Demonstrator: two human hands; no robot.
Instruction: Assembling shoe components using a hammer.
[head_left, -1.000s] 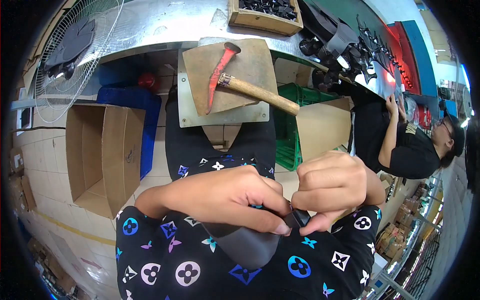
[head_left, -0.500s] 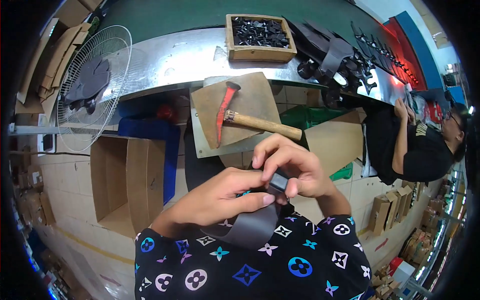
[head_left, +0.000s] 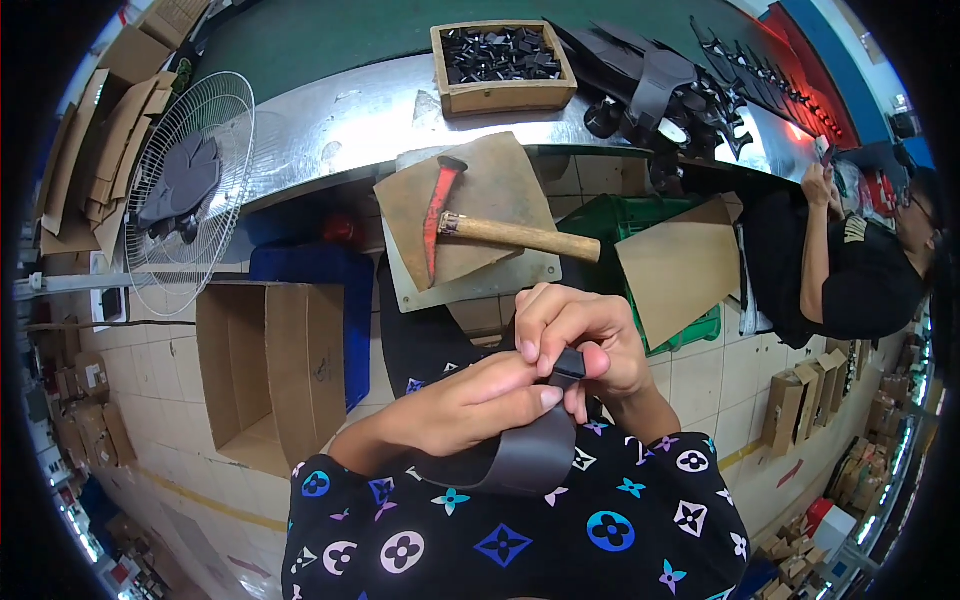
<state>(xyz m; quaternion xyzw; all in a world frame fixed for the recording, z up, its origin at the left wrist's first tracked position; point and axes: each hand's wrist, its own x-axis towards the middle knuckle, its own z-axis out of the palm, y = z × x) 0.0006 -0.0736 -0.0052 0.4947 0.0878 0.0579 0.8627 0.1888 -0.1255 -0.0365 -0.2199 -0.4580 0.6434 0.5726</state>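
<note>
Close in front of my torso, my left hand (head_left: 470, 405) is closed on a dark grey strap (head_left: 540, 455) that hangs in a loop below the fingers. At the strap's upper end sits a small black block-shaped fitting (head_left: 569, 367), perhaps a buckle. My right hand (head_left: 600, 345) is closed round this fitting, with thumb and fingers pinching it beside the left fingertips. Beyond the hands lies a hammer (head_left: 525, 237) with a red head and wooden handle, on a piece of brown board (head_left: 490, 175). The lower part of the strap is partly hidden by my left hand.
A wooden box (head_left: 508, 98) of small black fittings stands on the metal bench (head_left: 350, 115). Dark sandal parts (head_left: 665, 100) are heaped to its right. At left are a round wire frame (head_left: 245, 150) and an open carton (head_left: 300, 370). A co-worker (head_left: 865, 260) sits at right.
The whole view has shifted slightly. My right fingers have curled in closer over the black fitting, which has turned a little. Both hands still hold the strap end and fitting.
</note>
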